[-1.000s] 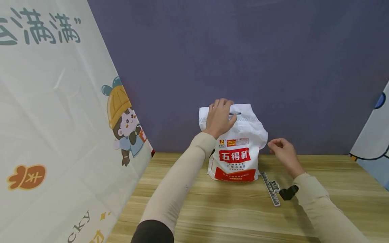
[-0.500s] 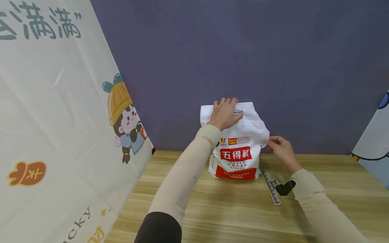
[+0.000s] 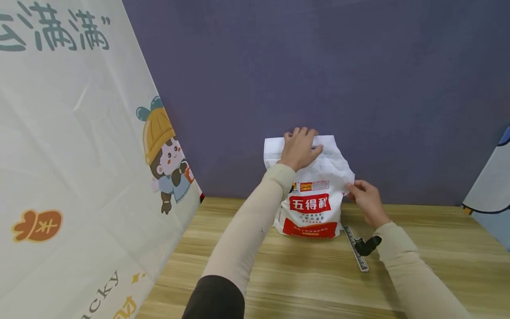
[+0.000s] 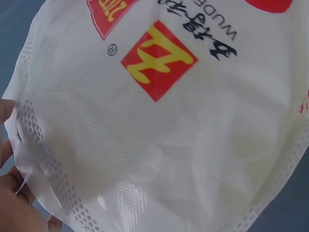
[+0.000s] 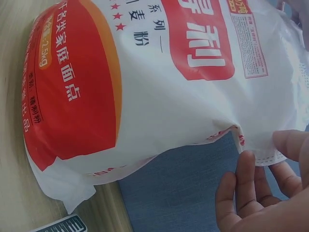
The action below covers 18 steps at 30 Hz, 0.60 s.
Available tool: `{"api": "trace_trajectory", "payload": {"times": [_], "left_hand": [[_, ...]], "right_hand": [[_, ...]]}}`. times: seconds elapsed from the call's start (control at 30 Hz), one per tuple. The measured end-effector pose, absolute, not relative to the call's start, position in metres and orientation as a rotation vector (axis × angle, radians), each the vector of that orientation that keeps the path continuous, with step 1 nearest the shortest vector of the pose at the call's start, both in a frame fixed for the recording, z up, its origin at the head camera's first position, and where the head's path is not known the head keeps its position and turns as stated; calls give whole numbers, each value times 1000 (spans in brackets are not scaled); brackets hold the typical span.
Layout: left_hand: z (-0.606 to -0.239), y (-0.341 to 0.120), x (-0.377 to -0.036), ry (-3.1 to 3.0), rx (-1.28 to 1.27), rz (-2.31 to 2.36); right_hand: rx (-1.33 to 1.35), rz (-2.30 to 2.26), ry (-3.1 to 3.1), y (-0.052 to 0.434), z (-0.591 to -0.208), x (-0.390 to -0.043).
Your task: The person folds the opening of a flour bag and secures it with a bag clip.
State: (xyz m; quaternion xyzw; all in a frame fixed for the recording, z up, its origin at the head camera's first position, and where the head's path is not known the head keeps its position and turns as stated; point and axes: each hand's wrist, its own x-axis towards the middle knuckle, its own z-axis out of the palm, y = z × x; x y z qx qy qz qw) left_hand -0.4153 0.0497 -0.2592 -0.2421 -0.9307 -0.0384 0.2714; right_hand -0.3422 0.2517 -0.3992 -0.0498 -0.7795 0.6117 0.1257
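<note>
A white bag of flour [image 3: 311, 177] with red panels stands upright on the wooden table, near the dark wall. My left hand [image 3: 299, 149] grips its top edge near the handle slot, fingers over the back and thumb in front. The left wrist view shows the fingers [image 4: 17, 183] along the perforated band of the bag [image 4: 145, 130]. My right hand [image 3: 368, 200] pinches the bag's upper right edge. From the right wrist, thumb and fingers [image 5: 245, 174] are seen on the stitched corner of the bag [image 5: 159, 96].
A thin ruler-like strip [image 3: 361, 261] with dark markings lies on the table [image 3: 303, 279], right of the bag, partly hidden by the black wrist camera [image 3: 366, 245]. A white printed sheet [image 3: 79, 155] hangs on the left, and a dark blue-grey wall [image 3: 223, 88] stands behind.
My right hand has moved left from beside the bag and now pinches its edge. My left hand has slid slightly right along the top, over the handle slot.
</note>
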Motion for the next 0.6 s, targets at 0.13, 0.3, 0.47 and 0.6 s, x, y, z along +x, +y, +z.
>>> {"api": "trace_trajectory", "payload": {"times": [0.13, 0.3, 0.47, 0.6], "left_hand": [[-259, 55, -414, -2476, -635, -106], [-259, 57, -413, -2438, -638, -105], [-261, 57, -416, -2374, -675, -137], [-262, 56, -418, -2343, -710, -175]], "right_hand": [[-151, 1785, -2276, 253, -400, -344], [-156, 1817, -2270, 253, -401, -345], [-141, 1819, -2256, 255, -403, -346], [-123, 1849, -2224, 257, -407, -348]]}}
